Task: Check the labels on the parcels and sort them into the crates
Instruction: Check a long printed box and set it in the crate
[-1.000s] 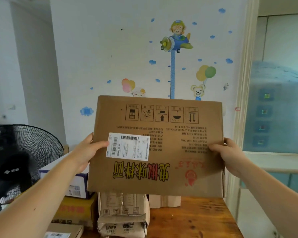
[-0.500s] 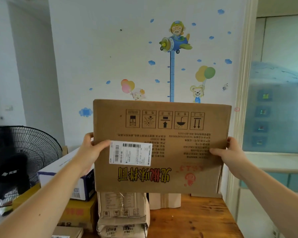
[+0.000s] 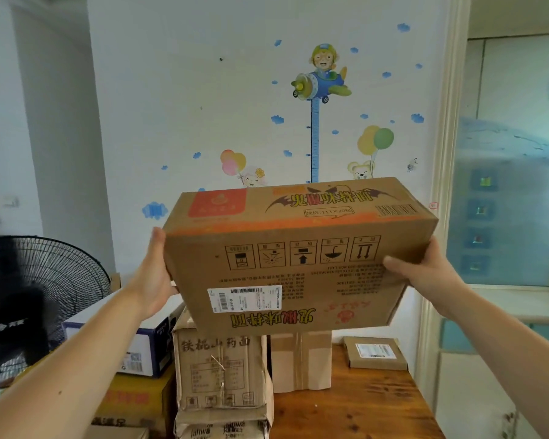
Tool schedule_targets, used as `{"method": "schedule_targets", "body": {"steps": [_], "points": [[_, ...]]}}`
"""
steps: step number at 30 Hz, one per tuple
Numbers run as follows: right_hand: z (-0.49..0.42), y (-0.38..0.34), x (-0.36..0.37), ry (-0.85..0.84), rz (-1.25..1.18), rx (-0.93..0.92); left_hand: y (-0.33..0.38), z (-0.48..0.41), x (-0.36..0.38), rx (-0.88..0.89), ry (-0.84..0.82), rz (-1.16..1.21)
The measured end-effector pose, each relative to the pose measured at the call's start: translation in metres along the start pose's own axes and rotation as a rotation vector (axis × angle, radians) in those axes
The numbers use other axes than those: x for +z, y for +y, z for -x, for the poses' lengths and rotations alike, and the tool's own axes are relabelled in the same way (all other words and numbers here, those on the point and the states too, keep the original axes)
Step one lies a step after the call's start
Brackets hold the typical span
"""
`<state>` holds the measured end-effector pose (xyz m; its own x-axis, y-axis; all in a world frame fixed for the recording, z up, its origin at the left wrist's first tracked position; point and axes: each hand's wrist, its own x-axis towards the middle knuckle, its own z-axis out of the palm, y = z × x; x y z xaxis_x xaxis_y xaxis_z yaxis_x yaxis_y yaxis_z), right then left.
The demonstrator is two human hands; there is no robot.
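I hold a large brown cardboard parcel [image 3: 298, 258] up in front of the wall, tilted so that its orange-printed upper face shows too. Its print is upside down, and a white shipping label [image 3: 244, 299] sits low on the left of the face towards me. My left hand [image 3: 154, 274] presses flat against the parcel's left end with straight fingers. My right hand [image 3: 425, 270] grips the right end, its thumb lying on the front face. No crate is in view.
Below the parcel, stacked parcels stand on a wooden table [image 3: 346, 407]: a brown carton [image 3: 219, 369], a taped box [image 3: 301, 359], a white-and-blue box [image 3: 140, 350] and a small flat labelled parcel [image 3: 374, 353]. A black fan [image 3: 45, 280] is at the left, a window at the right.
The parcel has tipped, so its upper face now shows and the label sits lower. My left thumb has left the front face and that hand now lies flat on the end.
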<state>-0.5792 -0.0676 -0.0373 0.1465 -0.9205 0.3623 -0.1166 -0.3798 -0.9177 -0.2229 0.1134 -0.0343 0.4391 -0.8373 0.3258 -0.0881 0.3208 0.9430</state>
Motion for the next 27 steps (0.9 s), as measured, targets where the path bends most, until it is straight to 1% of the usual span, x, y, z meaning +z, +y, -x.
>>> {"method": "schedule_targets", "body": {"steps": [2,3,5,7,11,14,17,21,27], "points": [[0.001,-0.006,0.003,-0.031,-0.170,0.053,0.002,-0.003,0.001,-0.019,0.032,0.031],[0.001,-0.007,0.004,-0.025,-0.237,0.082,0.002,-0.005,0.001,-0.024,0.047,0.043],[-0.002,-0.010,0.006,0.029,-0.297,0.131,0.002,-0.005,0.001,-0.027,0.054,0.060],[-0.004,-0.009,0.005,0.077,-0.297,0.151,0.000,-0.005,-0.003,-0.045,0.051,0.081],[-0.007,-0.002,-0.004,0.024,-0.277,0.125,0.000,-0.004,-0.013,-0.108,-0.003,0.012],[-0.009,-0.003,-0.005,-0.049,-0.194,0.105,0.004,-0.009,-0.016,-0.112,0.064,-0.033],[-0.010,-0.005,0.003,-0.065,-0.111,0.115,0.006,-0.015,-0.010,-0.084,0.143,-0.121],[-0.009,-0.007,0.014,0.054,-0.008,0.111,-0.001,-0.015,-0.005,-0.028,0.095,-0.148],[-0.010,-0.001,0.020,0.112,-0.040,0.053,-0.012,-0.013,-0.005,0.052,0.108,-0.086]]}}
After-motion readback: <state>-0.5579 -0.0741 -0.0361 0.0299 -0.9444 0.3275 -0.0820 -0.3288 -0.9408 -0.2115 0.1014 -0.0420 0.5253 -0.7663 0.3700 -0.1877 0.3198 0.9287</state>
